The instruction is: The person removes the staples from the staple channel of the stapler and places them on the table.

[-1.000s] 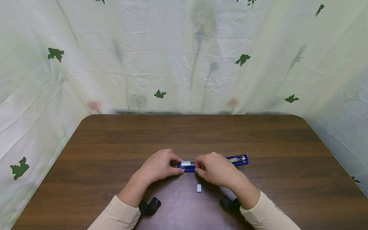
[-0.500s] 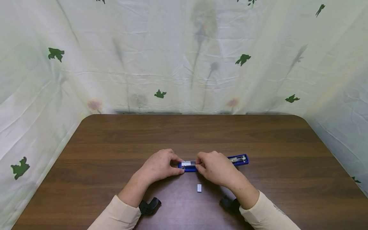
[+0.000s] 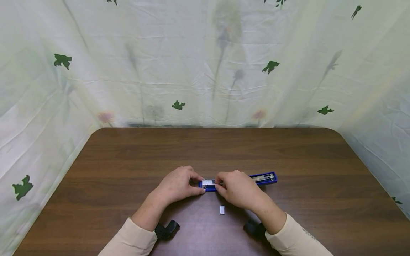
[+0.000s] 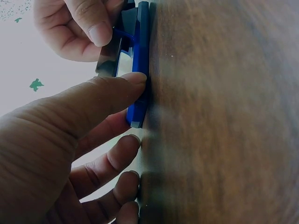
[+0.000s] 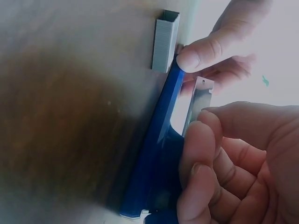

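Observation:
A blue stapler [image 3: 209, 190] lies opened out on the table, its upper arm [image 3: 268, 177] swung back to the right. My left hand [image 3: 177, 183] grips the base's left end between thumb and fingers. At the metal magazine [image 5: 202, 95], my right hand [image 3: 241, 188] pinches with thumb and curled fingertips, which hide what lies between them. A bright silver piece [image 3: 207, 182] shows at the magazine's left end; whether it is staples I cannot tell. Nearer the person, a short strip of staples [image 3: 222, 209] rests apart from both hands, also seen in the right wrist view.
The brown wooden table [image 3: 144, 149] has rounded far corners. A pale curtain [image 3: 192, 71] with green leaf-like shapes hangs behind and at both sides. Black devices sit at the left wrist [image 3: 167, 229] and the right wrist [image 3: 254, 227].
My right hand has shifted slightly left along the magazine, showing more of the stapler's upper arm. The left hand and the loose staple strip have stayed in place.

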`<state>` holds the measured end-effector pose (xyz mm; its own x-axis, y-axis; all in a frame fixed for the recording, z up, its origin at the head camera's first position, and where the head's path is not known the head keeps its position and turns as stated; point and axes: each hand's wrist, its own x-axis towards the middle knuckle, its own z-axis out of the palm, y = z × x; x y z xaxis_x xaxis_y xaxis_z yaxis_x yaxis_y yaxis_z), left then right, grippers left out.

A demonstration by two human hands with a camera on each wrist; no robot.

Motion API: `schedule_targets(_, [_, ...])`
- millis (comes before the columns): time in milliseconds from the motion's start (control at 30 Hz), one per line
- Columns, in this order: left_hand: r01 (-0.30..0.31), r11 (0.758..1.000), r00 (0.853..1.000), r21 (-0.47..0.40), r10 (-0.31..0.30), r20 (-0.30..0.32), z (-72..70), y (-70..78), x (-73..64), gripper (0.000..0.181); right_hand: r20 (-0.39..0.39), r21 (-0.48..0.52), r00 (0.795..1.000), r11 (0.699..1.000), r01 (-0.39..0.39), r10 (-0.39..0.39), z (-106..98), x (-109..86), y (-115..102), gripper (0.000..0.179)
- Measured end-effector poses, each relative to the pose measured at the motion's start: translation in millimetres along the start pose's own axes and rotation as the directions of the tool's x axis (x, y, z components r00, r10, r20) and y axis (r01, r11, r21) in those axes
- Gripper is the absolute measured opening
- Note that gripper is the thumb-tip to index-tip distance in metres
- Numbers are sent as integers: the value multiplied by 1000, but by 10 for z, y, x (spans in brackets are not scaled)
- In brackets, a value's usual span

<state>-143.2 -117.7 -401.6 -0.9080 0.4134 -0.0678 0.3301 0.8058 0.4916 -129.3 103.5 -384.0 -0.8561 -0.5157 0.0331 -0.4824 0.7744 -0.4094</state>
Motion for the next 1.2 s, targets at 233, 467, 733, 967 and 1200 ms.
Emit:
schedule_targets(233, [0,1000,1000,-4,0,2,-2,1,-3,29,32,62,999,998,10,-12,14,4,-21,6])
schedule_targets(467, [9,1000,1000,-4,-9,3,-3,-2,-6,29,90,121,996,992,-20,9,21,11,-34,9])
schedule_targets(733, [-12,1000,1000,0,12,-3,2,-11,0,29,52,118,999,993,1,-7,18,6,-18,9])
schedule_targets(967, [-16,1000,1000,4,16,-4,3,-11,-2,29,28,129,1000,992,3,-7,24,8,-18,7])
schedule_targets(1200, [-14,1000,1000,8,14,-6,3,-11,-1,28,34,158,999,987,6,-11,34,15,-18,7])
